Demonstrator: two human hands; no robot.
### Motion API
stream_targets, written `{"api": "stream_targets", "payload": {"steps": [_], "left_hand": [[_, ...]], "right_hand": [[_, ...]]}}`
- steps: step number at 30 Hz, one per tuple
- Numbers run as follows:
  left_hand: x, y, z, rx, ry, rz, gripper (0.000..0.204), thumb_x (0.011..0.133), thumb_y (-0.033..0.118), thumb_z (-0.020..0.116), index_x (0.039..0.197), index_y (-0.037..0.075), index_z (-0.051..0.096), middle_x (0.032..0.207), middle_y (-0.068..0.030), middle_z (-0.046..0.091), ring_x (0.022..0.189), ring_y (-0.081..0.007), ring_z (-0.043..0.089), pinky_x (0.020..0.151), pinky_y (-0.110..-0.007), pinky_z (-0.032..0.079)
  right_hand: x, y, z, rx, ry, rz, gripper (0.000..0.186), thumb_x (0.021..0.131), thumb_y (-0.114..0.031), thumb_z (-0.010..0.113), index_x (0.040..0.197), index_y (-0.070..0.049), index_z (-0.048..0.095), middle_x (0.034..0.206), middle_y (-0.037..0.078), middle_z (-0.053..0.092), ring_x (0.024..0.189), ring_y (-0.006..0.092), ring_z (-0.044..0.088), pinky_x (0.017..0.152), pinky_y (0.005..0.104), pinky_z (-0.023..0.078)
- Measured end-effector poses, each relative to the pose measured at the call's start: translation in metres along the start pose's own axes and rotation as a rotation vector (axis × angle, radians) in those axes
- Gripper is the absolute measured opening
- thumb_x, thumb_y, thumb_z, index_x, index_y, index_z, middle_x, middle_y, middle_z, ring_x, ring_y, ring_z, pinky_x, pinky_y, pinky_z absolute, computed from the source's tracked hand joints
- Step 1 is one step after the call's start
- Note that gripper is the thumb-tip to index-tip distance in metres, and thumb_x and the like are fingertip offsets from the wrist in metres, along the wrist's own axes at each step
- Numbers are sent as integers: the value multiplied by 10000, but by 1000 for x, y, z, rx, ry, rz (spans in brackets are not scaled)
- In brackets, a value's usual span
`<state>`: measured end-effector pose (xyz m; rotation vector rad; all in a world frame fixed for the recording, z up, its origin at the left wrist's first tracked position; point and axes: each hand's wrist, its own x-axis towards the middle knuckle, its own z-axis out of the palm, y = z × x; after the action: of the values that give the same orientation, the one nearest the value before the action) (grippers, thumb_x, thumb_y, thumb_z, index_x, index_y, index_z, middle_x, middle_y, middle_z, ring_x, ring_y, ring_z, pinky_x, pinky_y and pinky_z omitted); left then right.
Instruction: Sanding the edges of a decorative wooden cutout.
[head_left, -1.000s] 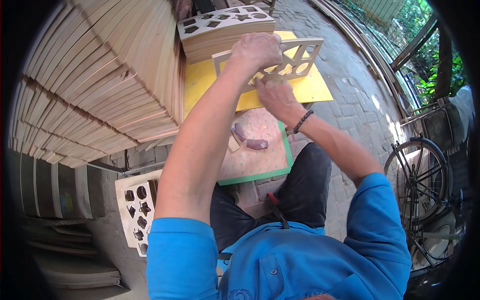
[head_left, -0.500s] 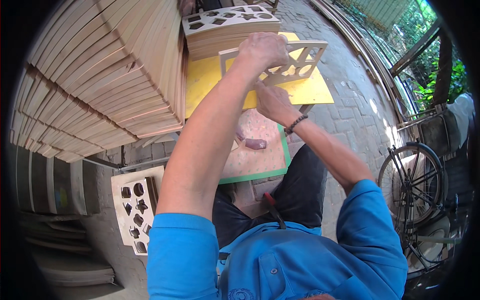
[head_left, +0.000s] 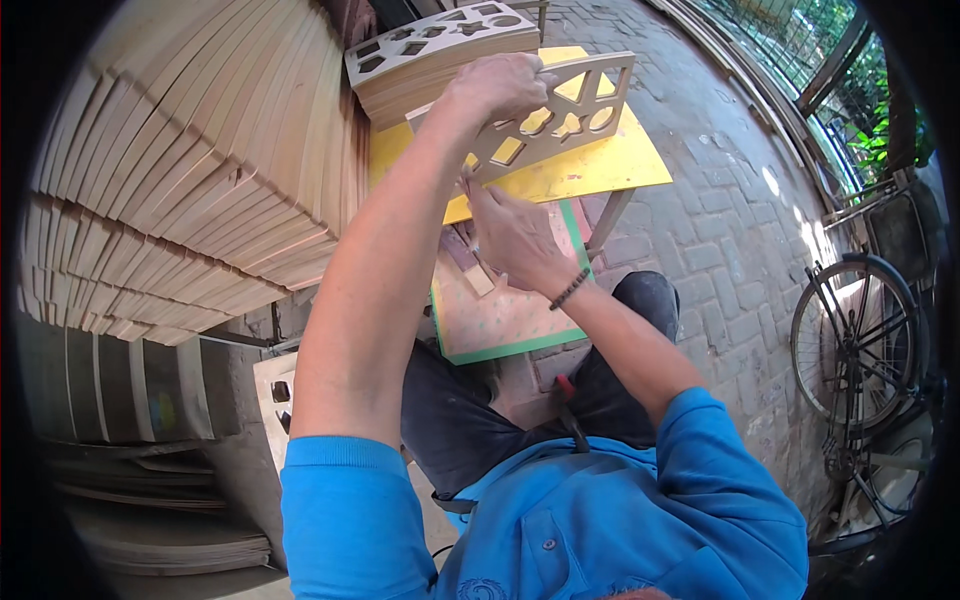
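Note:
My left hand (head_left: 500, 85) grips the top of an upright pale wooden board (head_left: 540, 150) with shaped cut-outs, standing on a yellow tabletop (head_left: 625, 170). Below the board's left end is my right hand (head_left: 510, 235), index finger reaching up to the table's near edge and the other fingers curled; whether they hold anything is hidden. Beneath it, a pink mat (head_left: 510, 320) with a green border carries a pale wooden block (head_left: 478, 282) and a purple piece (head_left: 458, 248), both partly hidden by my hand and arm.
A stack of cut-out boards (head_left: 440, 75) lies at the back of the table. Tall piles of wooden slats (head_left: 190, 170) fill the left, with another cut-out board (head_left: 275, 400) low beside my left arm. A bicycle (head_left: 845, 340) stands at the right on paving (head_left: 730, 280).
The upright board and my left hand have shifted slightly left and up in the picture. My right hand has dropped down and left from the board's cut-outs to below its lower edge.

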<state>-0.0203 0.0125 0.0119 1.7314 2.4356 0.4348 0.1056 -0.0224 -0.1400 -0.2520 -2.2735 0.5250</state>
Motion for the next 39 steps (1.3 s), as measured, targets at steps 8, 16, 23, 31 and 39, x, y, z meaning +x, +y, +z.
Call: {"api": "stream_targets", "payload": {"steps": [8,16,23,31,39], "left_hand": [[4,4,6,36,70,17,415,1021,434,494,1143,73,660,1090,-179,720,1093,-364,658,927,-487,491],[-3,9,4,42,42,84,433,1032,437,474,1173,69,653,1124,-201,711,1102,-380,654,939,-492,490],[3,-1,7,46,17,71,458,1037,445,465,1187,51,646,1152,-211,702,1129,-383,644,959,-492,484],[1,-4,8,20,39,63,472,1042,440,454,1191,35,645,1180,-216,696,1165,-378,634,992,-489,475],[7,15,12,25,-7,29,432,1017,413,497,1222,82,684,1283,-141,680,1221,-322,620,1023,-456,492]], "right_hand": [[24,-2,23,280,-212,314,266,860,-34,560,1107,54,609,754,166,643,667,279,668,576,402,500],[36,-17,27,1713,172,914,93,970,-67,573,1013,1,620,716,54,622,510,150,550,453,289,400],[18,5,-2,-586,-345,-274,231,827,-102,620,1038,-12,648,760,112,690,659,235,713,511,333,472],[47,13,-33,-884,-257,-522,248,878,-155,623,1080,-19,670,742,10,645,663,162,634,606,352,435],[20,30,41,69,-197,-31,302,864,-95,596,1044,147,575,614,121,628,533,252,597,498,419,463]]}}
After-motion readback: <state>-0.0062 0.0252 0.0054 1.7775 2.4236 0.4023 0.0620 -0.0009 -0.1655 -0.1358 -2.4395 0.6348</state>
